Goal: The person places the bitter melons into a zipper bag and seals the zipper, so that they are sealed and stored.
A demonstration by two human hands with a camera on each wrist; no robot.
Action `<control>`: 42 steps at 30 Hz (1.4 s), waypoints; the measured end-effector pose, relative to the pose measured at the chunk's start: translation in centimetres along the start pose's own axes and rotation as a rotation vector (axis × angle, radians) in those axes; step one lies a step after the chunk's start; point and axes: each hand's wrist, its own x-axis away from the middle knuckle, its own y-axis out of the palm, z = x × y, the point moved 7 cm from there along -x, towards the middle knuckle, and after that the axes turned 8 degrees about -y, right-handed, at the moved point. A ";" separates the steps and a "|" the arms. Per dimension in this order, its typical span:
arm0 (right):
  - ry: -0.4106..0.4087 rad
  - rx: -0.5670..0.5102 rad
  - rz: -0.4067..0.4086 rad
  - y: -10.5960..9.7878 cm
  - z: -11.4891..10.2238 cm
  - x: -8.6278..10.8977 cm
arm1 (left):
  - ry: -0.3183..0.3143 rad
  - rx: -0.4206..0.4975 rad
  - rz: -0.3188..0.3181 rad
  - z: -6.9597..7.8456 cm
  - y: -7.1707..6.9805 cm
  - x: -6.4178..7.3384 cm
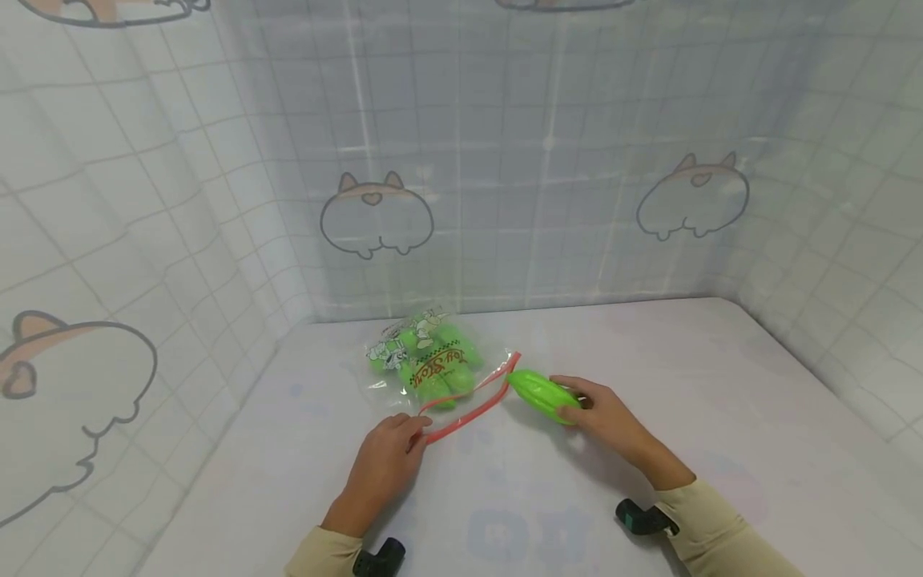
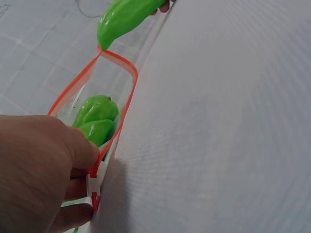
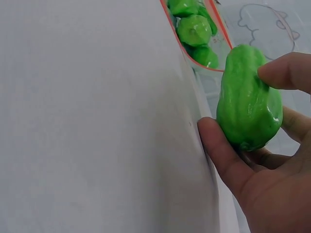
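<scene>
A clear zip bag point(image 1: 385, 393) with red edges and printed cartoon figures lies on the table, its mouth spread apart. Inside it are several glossy green peppers point(image 2: 97, 111). My left hand point(image 1: 389, 457) pinches one corner of the red rim point(image 2: 127, 104), close to a white slider point(image 2: 93, 185). Between the thumb and fingers of my right hand point(image 1: 613, 421) is another green pepper point(image 3: 248, 102), long and ridged. Its narrow tip is at the far corner of the bag's mouth; whether the two touch I cannot tell.
The pale table point(image 1: 649, 344) carries faint printed marks. Light grid-patterned curtains point(image 1: 497, 200) with cartoon animals surround it at the back and both sides. A dark wrist device point(image 1: 645, 517) sits by the right sleeve, and a similar device point(image 1: 380, 558) by the left.
</scene>
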 end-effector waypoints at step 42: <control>0.001 0.086 -0.010 2.9 -0.8 -1.4 | -0.003 -0.004 -0.006 -0.2 0.2 0.0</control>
